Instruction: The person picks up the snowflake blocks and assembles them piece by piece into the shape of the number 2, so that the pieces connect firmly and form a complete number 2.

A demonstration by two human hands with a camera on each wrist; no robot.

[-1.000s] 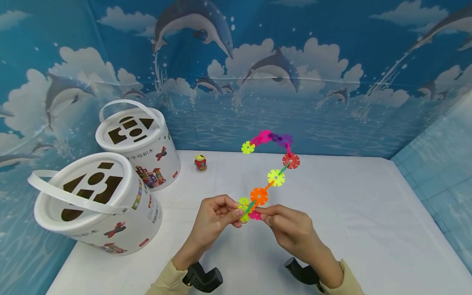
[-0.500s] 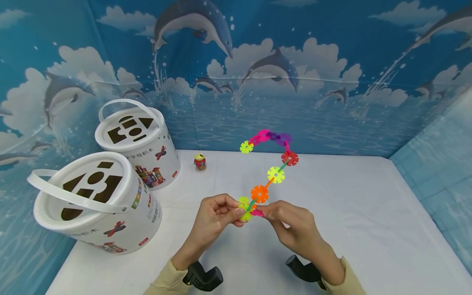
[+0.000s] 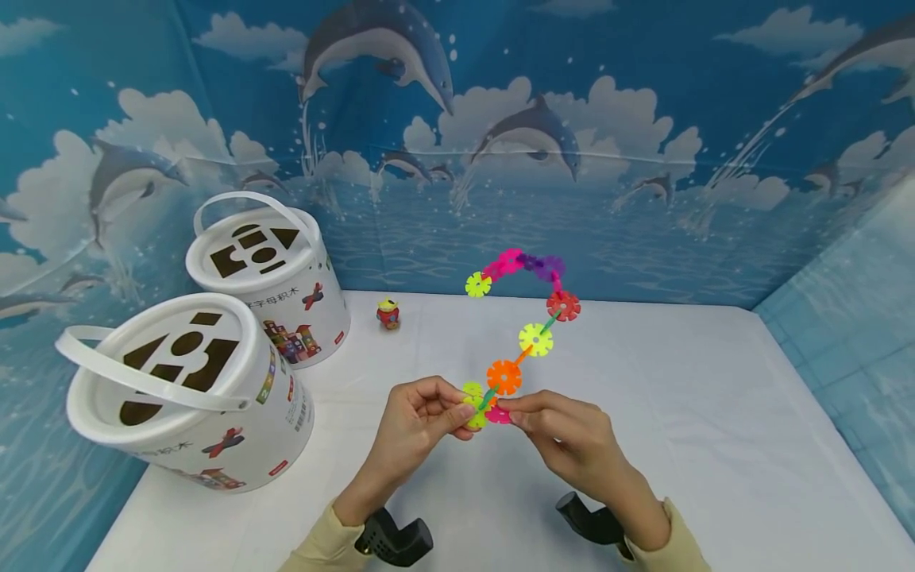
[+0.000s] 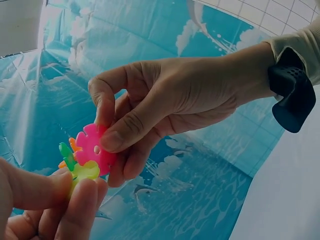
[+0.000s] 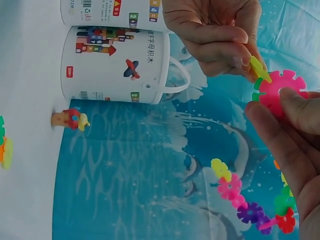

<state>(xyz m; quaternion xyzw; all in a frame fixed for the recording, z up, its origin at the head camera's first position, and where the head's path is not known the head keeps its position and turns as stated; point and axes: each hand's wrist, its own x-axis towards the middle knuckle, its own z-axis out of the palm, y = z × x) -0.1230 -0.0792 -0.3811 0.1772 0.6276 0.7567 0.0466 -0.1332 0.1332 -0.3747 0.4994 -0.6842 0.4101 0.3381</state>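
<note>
Head view: the disc chain is held above the bench, its near end between both hands, its body running far and right, then curling left at the far end. The left hand pinches the yellow disc between its fingers; the right hand pinches the pink disc at its right side. Change: compared with half a second ago, the right fingers cover less of the pink disc; the left grip and chain are practically unmoved. Left wrist view: the two discs meet at their edges; slot engagement cannot be confirmed. Assessment: probably fine adjustment of this one joint, with no disc added.
</note>
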